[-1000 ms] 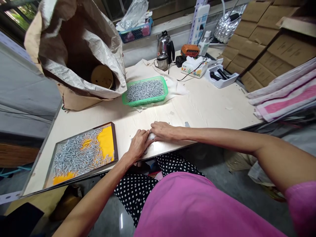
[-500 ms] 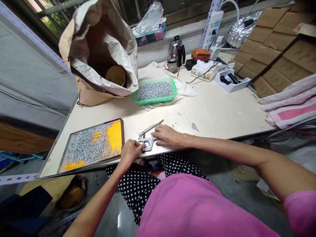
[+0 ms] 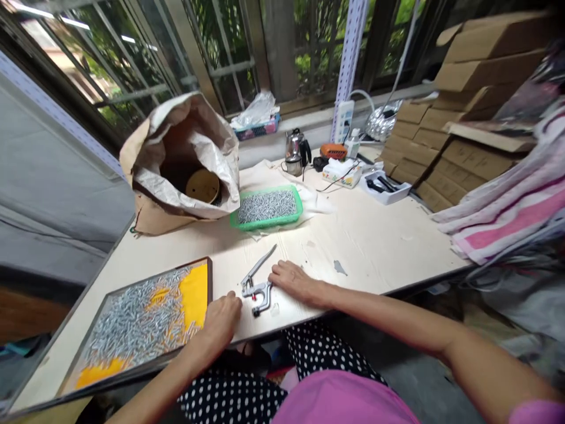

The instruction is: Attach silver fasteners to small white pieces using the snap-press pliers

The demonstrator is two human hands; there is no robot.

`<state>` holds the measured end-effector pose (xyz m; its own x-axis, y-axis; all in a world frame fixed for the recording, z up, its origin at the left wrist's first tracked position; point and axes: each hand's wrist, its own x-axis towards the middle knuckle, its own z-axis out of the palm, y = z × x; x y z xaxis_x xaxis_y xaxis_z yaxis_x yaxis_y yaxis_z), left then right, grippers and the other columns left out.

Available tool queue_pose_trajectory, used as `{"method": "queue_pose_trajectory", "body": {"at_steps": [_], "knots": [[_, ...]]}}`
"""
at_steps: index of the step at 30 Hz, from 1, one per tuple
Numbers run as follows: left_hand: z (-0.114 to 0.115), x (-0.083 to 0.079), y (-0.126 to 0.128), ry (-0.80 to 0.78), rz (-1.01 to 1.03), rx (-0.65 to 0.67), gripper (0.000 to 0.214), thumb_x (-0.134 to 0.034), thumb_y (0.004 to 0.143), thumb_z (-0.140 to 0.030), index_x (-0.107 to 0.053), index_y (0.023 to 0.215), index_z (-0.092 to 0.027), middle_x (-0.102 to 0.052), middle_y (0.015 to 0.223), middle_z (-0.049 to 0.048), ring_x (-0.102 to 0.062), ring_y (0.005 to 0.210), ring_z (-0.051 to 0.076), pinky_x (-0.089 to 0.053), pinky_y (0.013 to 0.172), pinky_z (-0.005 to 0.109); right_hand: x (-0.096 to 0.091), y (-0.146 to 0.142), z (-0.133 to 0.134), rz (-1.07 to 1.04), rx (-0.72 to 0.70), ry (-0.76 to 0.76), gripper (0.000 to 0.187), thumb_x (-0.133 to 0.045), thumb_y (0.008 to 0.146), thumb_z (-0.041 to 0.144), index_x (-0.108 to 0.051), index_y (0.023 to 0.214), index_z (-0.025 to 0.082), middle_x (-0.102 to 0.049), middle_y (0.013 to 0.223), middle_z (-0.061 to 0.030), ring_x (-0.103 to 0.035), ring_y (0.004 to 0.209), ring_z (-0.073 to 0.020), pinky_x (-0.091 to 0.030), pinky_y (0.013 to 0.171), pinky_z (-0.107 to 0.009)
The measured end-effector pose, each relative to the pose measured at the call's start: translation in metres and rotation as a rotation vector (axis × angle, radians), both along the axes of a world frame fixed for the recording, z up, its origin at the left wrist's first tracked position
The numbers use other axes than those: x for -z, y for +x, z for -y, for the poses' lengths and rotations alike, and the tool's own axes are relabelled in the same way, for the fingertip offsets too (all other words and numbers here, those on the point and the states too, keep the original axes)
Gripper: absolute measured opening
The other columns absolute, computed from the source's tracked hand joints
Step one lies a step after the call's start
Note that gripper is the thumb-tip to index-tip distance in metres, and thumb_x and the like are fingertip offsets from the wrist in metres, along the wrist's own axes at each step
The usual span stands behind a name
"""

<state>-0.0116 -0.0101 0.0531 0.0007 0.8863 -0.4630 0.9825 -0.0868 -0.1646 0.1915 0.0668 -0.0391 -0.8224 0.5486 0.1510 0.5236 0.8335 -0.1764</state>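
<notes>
On the table near its front edge lies a pair of silver snap-fastener pliers (image 3: 263,300), one handle spread away and a small red part in its C-shaped jaw. My right hand (image 3: 298,284) is closed over the end nearest it, where the other handle is hidden under the fingers. Between the pliers and the tray is my left hand (image 3: 224,318), its fingers curled down; what they hold, if anything, is hidden. A dark-framed tray (image 3: 209,288) with a yellow bottom, strewn with small silver metal pieces (image 3: 132,318), lies beside the left wrist.
A green basket (image 3: 267,222) full of similar metal pieces stands behind the pliers. Left of it is a large paper sack (image 3: 176,218). At the back are a metal pot (image 3: 293,150), tissue box (image 3: 342,175) and white tray (image 3: 388,196). Cardboard boxes (image 3: 468,159) are stacked right.
My left hand has come away from the pliers' jaw towards the tray. My right hand stays at the handle. The view has tilted up, showing more window.
</notes>
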Motion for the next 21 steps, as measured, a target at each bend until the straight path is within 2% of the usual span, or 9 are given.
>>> {"method": "queue_pose_trajectory", "body": {"at_steps": [2, 4, 7, 9, 10, 12, 14, 21], "knots": [[-0.018, -0.024, -0.002, 0.115, -0.027, 0.022, 0.032, -0.043, 0.097, -0.017, -0.074, 0.094, -0.014, -0.071, 0.104, 0.0156, -0.072, 0.093, 0.027, -0.048, 0.073, 0.031, 0.006, -0.002, 0.001, -0.041, 0.037, 0.016, 0.015, -0.050, 0.104, 0.022, -0.065, 0.103, 0.018, -0.061, 0.101, -0.0067, -0.046, 0.095, -0.0210, -0.037, 0.078, -0.034], [-0.044, -0.056, 0.000, 0.350, -0.009, 0.062, 0.034, -0.041, 0.101, -0.024, -0.074, 0.097, -0.017, -0.070, 0.104, 0.0125, -0.070, 0.090, 0.025, -0.047, 0.071, 0.030, 0.012, -0.003, 0.003, -0.072, 0.074, 0.046, 0.015, -0.052, 0.103, 0.022, -0.066, 0.102, 0.018, -0.062, 0.099, -0.0065, -0.047, 0.093, -0.0210, -0.037, 0.076, -0.033], [-0.085, -0.101, 0.011, 0.760, 0.050, 0.060, 0.033, -0.045, 0.103, -0.032, -0.069, 0.122, -0.021, -0.068, 0.110, 0.0104, -0.068, 0.090, 0.024, -0.044, 0.068, 0.029, 0.018, -0.005, 0.005, -0.107, 0.099, 0.105, 0.015, -0.053, 0.102, 0.021, -0.067, 0.102, 0.017, -0.064, 0.097, -0.0067, -0.050, 0.091, -0.0216, -0.038, 0.075, -0.034], [-0.100, -0.119, 0.016, 0.889, 0.092, 0.021, 0.036, -0.051, 0.101, -0.035, -0.065, 0.131, -0.023, -0.068, 0.111, 0.0092, -0.067, 0.089, 0.024, -0.043, 0.067, 0.028, 0.019, -0.004, 0.005, -0.122, 0.096, 0.121, 0.015, -0.053, 0.101, 0.020, -0.068, 0.103, 0.018, -0.064, 0.096, -0.0067, -0.051, 0.091, -0.0220, -0.039, 0.075, -0.034], [-0.103, -0.123, 0.015, 0.910, 0.111, 0.011, 0.035, -0.053, 0.100, -0.036, -0.066, 0.130, -0.024, -0.069, 0.110, 0.0084, -0.067, 0.090, 0.024, -0.043, 0.067, 0.028, 0.019, -0.003, 0.005, -0.128, 0.094, 0.115, 0.015, -0.054, 0.101, 0.019, -0.068, 0.104, 0.018, -0.064, 0.096, -0.0067, -0.052, 0.091, -0.0222, -0.039, 0.075, -0.034], [-0.098, -0.120, 0.007, 0.880, 0.140, 0.016, 0.030, -0.055, 0.098, -0.036, -0.072, 0.121, -0.025, -0.070, 0.109, 0.0068, -0.067, 0.094, 0.024, -0.043, 0.070, 0.028, 0.019, 0.000, 0.006, -0.134, 0.091, 0.090, 0.015, -0.055, 0.100, 0.017, -0.069, 0.104, 0.019, -0.065, 0.096, -0.0074, -0.052, 0.092, -0.0225, -0.040, 0.075, -0.034], [-0.084, -0.107, -0.013, 0.791, 0.130, -0.005, 0.026, -0.055, 0.097, -0.034, -0.076, 0.111, -0.025, -0.072, 0.109, 0.0060, -0.067, 0.097, 0.024, -0.043, 0.073, 0.028, 0.019, 0.002, 0.007, -0.134, 0.088, 0.072, 0.015, -0.056, 0.099, 0.016, -0.069, 0.105, 0.018, -0.065, 0.097, -0.0089, -0.052, 0.092, -0.0232, -0.039, 0.075, -0.035], [-0.004, -0.037, -0.113, 0.373, 0.132, -0.329, 0.021, -0.059, 0.085, -0.024, -0.080, 0.086, -0.022, -0.076, 0.087, 0.0068, -0.070, 0.090, 0.024, -0.045, 0.073, 0.026, 0.028, 0.006, 0.009, -0.210, 0.057, 0.133, 0.018, -0.053, 0.100, 0.017, -0.069, 0.108, 0.017, -0.063, 0.096, -0.0091, -0.049, 0.091, -0.0246, -0.035, 0.076, -0.035]]}}
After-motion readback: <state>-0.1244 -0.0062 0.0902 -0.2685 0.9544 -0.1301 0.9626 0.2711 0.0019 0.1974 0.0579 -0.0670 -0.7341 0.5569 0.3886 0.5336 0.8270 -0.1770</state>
